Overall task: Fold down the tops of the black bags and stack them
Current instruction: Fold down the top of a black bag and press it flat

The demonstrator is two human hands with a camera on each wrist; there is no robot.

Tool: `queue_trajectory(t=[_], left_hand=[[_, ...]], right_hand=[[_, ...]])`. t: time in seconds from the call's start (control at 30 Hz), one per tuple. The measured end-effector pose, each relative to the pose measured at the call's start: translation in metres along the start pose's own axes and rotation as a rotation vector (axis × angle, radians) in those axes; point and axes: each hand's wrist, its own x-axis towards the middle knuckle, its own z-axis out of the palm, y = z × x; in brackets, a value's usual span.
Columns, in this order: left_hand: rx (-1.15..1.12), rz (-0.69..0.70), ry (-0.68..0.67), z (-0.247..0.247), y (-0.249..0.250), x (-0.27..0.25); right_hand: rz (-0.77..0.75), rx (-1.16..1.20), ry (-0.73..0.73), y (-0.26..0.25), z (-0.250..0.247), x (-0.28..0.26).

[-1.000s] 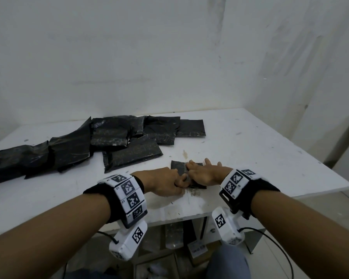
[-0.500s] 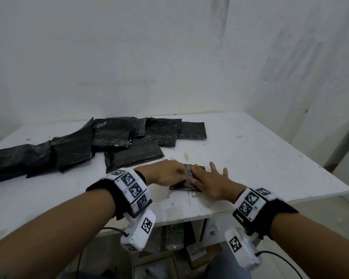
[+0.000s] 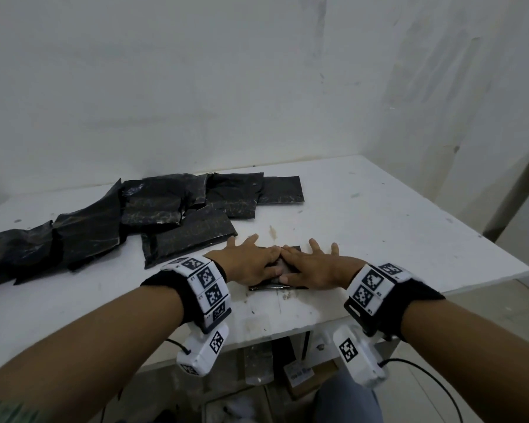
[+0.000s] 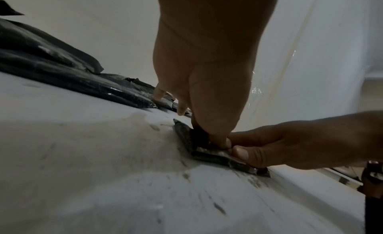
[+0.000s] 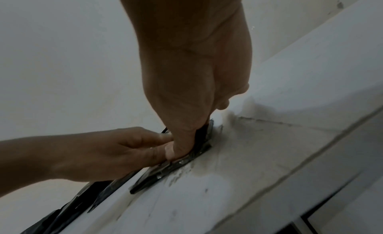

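Note:
A small folded black bag (image 3: 275, 287) lies flat near the front edge of the white table (image 3: 379, 227). My left hand (image 3: 252, 262) and right hand (image 3: 310, 265) both rest on top of it with fingers spread and straight, index fingers meeting over the middle. They hide most of the bag. In the left wrist view my left hand (image 4: 207, 93) presses its thumb on the folded bag (image 4: 213, 156), with the right thumb beside it. In the right wrist view my right hand (image 5: 186, 98) presses the folded bag (image 5: 165, 170) in the same way.
A loose pile of several black bags (image 3: 165, 209) spreads over the table's back left, one (image 3: 190, 239) just behind my left hand. The table's right edge (image 3: 471, 245) drops to the floor. Boxes and a cable sit under the table.
Both hands had curled fingers working the bag's fold a second ago. They now lie flat with fingers spread, pressing the folded bag onto the table.

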Motion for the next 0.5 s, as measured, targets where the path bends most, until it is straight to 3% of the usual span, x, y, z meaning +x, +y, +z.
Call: queue_trajectory(t=[0.5], left_hand=[[0.003,0.006,-0.065,0.0034,0.0003,-0.0064]], right_hand=[[0.005,-0.053,0.007,-0.0024,-0.003,-0.005]])
